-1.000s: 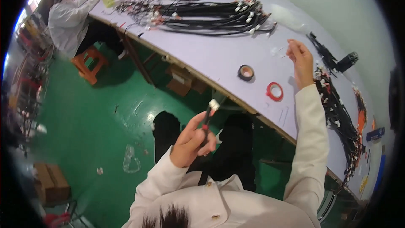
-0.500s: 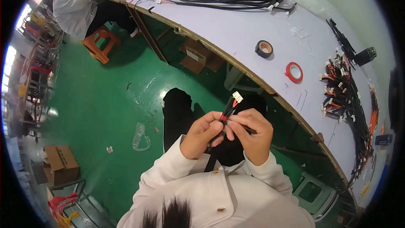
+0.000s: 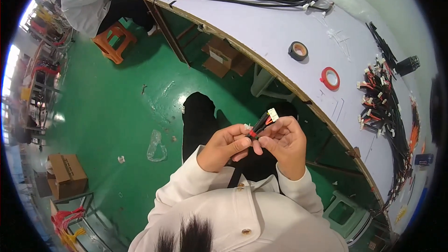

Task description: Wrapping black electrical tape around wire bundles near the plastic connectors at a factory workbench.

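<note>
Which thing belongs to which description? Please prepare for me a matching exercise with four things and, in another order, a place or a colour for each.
Things
1. wire harness
2. red tape roll
3. clear plastic piece
4. stool near the co-worker

Descriptions
A. orange
B. lying on the green floor
C. between the left hand and the right hand
D. lying on the table

Pairs: 1-C; 2-D; 3-B; 4-A

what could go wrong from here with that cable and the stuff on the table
The left hand holds the black cable off the table, right hand close by; a slip might drop it to the floor. The thin orange wires at its white connector could strain if pulled. The crowded cable pile might tangle.
</note>
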Available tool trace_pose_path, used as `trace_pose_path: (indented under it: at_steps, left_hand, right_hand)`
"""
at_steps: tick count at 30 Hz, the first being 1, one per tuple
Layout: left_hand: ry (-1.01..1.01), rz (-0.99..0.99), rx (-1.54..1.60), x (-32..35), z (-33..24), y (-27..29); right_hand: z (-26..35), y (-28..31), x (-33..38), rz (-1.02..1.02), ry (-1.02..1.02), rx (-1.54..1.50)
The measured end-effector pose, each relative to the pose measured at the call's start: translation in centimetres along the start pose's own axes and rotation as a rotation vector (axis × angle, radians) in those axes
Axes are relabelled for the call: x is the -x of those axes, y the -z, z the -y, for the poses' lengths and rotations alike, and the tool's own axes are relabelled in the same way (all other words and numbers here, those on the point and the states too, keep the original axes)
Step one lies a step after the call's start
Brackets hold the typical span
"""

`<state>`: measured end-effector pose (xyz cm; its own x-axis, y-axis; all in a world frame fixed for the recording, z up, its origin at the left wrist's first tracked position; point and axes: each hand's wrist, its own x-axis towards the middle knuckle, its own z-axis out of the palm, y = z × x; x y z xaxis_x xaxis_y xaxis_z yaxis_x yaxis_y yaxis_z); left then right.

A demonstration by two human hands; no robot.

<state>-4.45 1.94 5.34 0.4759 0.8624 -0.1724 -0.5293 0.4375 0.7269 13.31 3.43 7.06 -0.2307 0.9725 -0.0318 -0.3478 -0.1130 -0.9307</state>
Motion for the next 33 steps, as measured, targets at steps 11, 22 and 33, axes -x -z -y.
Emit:
trace_pose_path:
  at_steps: [11, 22, 33]
  left_hand:
    - [-0.056, -0.171, -0.097, 0.1, -0.5, 0.4]
    - [-0.049, -0.283, -0.064, 0.1, -0.4, -0.2]
    - [-0.115, -0.33, -0.196, -0.1, -0.4, -0.3]
  right_hand:
    - [2.1, 1.7, -0.1, 0.317, 0.119, 0.476]
    - [1.3, 0.3, -1.3, 0.311, 0.263, 0.506]
    - [0.3, -1.4, -0.4, 0.038, 0.059, 0.378]
